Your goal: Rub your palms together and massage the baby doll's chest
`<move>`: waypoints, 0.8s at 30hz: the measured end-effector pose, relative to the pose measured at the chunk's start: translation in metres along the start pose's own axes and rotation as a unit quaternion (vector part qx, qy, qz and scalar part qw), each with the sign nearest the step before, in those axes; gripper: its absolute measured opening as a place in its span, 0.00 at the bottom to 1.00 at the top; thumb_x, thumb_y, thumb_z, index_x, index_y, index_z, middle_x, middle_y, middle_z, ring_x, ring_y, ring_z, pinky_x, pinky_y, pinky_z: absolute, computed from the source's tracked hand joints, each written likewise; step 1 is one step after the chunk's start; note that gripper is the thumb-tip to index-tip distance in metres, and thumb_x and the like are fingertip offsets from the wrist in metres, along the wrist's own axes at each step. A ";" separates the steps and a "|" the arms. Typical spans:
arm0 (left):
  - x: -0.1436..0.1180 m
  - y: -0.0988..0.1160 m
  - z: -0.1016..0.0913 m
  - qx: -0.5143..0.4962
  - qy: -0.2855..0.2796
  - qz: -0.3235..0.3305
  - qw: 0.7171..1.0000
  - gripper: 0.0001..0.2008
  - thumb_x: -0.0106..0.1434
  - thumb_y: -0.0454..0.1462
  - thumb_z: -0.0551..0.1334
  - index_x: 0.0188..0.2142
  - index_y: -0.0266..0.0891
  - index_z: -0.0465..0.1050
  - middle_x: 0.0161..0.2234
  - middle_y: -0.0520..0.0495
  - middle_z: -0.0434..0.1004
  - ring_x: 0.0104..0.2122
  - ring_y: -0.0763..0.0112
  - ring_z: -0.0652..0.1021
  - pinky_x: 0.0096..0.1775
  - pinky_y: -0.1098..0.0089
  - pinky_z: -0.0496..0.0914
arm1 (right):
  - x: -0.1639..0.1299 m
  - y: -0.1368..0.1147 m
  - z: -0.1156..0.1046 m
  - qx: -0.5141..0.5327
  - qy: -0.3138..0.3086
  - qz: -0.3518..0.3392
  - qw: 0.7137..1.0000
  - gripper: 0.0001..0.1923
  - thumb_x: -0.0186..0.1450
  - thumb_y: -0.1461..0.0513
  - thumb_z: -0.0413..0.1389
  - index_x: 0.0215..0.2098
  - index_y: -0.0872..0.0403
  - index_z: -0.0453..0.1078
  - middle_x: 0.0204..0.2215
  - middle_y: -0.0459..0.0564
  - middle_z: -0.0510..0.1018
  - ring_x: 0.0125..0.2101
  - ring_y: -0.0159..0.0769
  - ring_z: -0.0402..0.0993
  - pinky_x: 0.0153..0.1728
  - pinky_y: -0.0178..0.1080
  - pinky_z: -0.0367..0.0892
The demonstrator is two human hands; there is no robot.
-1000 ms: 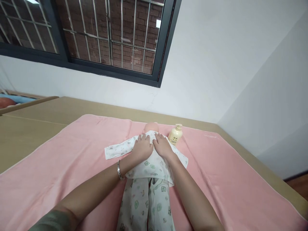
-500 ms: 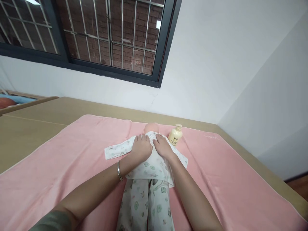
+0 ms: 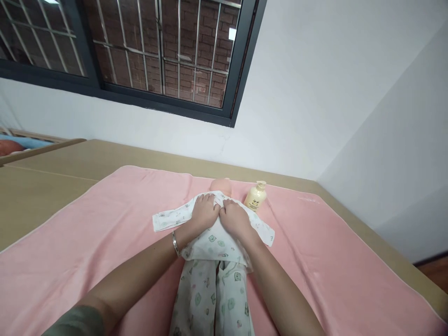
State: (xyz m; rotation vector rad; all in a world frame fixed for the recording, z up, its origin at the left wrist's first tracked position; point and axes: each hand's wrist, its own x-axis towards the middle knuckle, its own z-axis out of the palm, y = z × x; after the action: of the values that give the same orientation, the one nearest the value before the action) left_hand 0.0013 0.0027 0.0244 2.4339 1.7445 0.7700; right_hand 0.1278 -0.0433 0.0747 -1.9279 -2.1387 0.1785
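A doll lies on its back, its peach-coloured head (image 3: 221,185) pointing away from me, wearing a white printed baby shirt (image 3: 213,245) with sleeves spread to both sides. My left hand (image 3: 205,212) is on the chest of the shirt, fingers curled onto the cloth near the neckline. Beside it my right hand (image 3: 235,218) grips the cloth too, the thumbs almost meeting over the middle. Fabric bunches slightly between them; the fingertips are partly hidden. Matching printed trousers (image 3: 231,298) extend toward me below the shirt hem.
A cream pump bottle (image 3: 255,197) stands right of the doll's head. Everything rests on a pink blanket (image 3: 140,200) over a wooden surface (image 3: 105,156). Behind are a white wall (image 3: 297,93) and a barred window (image 3: 161,51). Blue bedding (image 3: 35,142) shows at far left.
Both hands have come closer together over the chest, the right one shifting slightly left and lower. The shirt and doll stay in nearly the same place.
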 end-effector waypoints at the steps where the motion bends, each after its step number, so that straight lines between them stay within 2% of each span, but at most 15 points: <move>1: 0.000 0.000 0.000 -0.004 0.001 -0.003 1.000 0.20 0.68 0.36 0.50 0.52 0.32 0.72 0.52 0.35 0.78 0.54 0.52 0.75 0.58 0.56 0.64 | 0.002 0.003 0.001 0.010 0.002 0.002 1.000 0.21 0.71 0.62 0.43 0.55 0.58 0.72 0.56 0.60 0.77 0.56 0.46 0.71 0.55 0.42 0.62; 8: -0.001 0.001 0.001 -0.014 -0.001 0.000 1.000 0.22 0.67 0.37 0.50 0.54 0.28 0.71 0.54 0.31 0.77 0.55 0.49 0.74 0.59 0.54 0.63 | 0.018 0.017 0.017 -0.003 0.023 0.002 1.000 0.27 0.72 0.62 0.42 0.65 0.66 0.63 0.65 0.65 0.67 0.67 0.47 0.59 0.65 0.45 0.51; 18: -0.002 0.001 0.002 -0.014 0.012 -0.009 1.000 0.22 0.68 0.37 0.51 0.56 0.29 0.71 0.55 0.33 0.77 0.55 0.51 0.74 0.59 0.55 0.63 | 0.017 0.016 0.021 -0.006 0.028 0.001 1.000 0.28 0.73 0.62 0.41 0.66 0.67 0.61 0.65 0.65 0.67 0.68 0.48 0.57 0.66 0.46 0.50; 21: -0.003 0.003 0.000 -0.013 0.009 -0.011 1.000 0.21 0.68 0.36 0.51 0.56 0.30 0.71 0.55 0.34 0.77 0.55 0.52 0.74 0.59 0.56 0.63 | 0.020 0.024 0.019 0.029 0.021 -0.012 0.999 0.28 0.72 0.60 0.42 0.67 0.66 0.61 0.66 0.64 0.66 0.68 0.48 0.57 0.67 0.46 0.49; 24: -0.004 0.005 -0.004 -0.008 0.005 -0.007 1.000 0.21 0.68 0.37 0.51 0.55 0.29 0.71 0.54 0.33 0.77 0.55 0.50 0.74 0.59 0.56 0.63 | 0.024 0.037 0.015 0.095 -0.002 -0.039 0.995 0.29 0.71 0.55 0.47 0.66 0.61 0.63 0.67 0.60 0.65 0.67 0.45 0.59 0.67 0.44 0.51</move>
State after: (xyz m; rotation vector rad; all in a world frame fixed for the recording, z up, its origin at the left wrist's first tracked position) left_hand 0.0031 -0.0039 0.0283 2.4084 1.7505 0.7945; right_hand 0.1570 -0.0141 0.0533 -1.7370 -2.1102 0.3582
